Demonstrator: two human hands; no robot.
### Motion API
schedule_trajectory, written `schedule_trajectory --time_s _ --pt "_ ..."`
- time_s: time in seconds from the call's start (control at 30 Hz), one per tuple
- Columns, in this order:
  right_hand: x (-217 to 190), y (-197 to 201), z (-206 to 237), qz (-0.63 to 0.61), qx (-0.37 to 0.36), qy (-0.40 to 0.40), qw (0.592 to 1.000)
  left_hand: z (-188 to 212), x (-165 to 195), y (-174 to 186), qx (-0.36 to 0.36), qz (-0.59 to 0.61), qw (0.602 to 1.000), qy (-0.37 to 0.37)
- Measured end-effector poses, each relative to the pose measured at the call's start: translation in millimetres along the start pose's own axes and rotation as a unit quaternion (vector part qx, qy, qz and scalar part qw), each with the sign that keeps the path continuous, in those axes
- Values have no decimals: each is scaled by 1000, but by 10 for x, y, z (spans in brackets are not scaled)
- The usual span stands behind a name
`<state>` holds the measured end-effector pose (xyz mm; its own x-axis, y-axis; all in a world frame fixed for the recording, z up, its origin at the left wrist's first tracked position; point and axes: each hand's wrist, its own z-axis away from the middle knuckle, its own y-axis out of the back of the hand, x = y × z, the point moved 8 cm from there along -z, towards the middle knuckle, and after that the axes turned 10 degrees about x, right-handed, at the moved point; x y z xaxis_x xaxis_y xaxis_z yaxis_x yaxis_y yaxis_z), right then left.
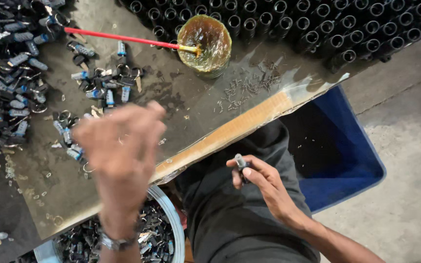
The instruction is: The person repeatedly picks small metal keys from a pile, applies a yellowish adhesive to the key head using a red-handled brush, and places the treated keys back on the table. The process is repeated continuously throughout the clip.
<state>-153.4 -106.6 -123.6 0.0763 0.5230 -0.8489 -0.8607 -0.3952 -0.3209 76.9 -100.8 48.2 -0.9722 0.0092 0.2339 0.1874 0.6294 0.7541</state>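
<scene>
My left hand hovers blurred above the worktable, fingers bunched; whether it holds a small piece I cannot tell. It is nearest to the loose small grey and blue metal parts scattered on the table. My right hand rests over my dark-trousered lap, pinching a small dark cylindrical part between thumb and fingers. A wristwatch sits on my left wrist.
A tin of amber grease with a red-handled brush stands at the table's back. Rows of black tubes lie behind it. Tiny pins are scattered nearby. A blue bin sits right; a white bucket of parts below.
</scene>
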Motion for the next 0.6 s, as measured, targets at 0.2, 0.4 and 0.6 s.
schedule_trajectory --time_s 0.2,0.4,0.6 --pt "-58 -71 -11 5 -32 11 999 367 107 -339 -123 31 991 50" --pt "-79 -147 29 -2 -26 16 1000 505 183 -436 -127 13 992 16" --pt "-28 -161 57 -81 -17 -19 996 626 182 -414 -107 41 992 59"
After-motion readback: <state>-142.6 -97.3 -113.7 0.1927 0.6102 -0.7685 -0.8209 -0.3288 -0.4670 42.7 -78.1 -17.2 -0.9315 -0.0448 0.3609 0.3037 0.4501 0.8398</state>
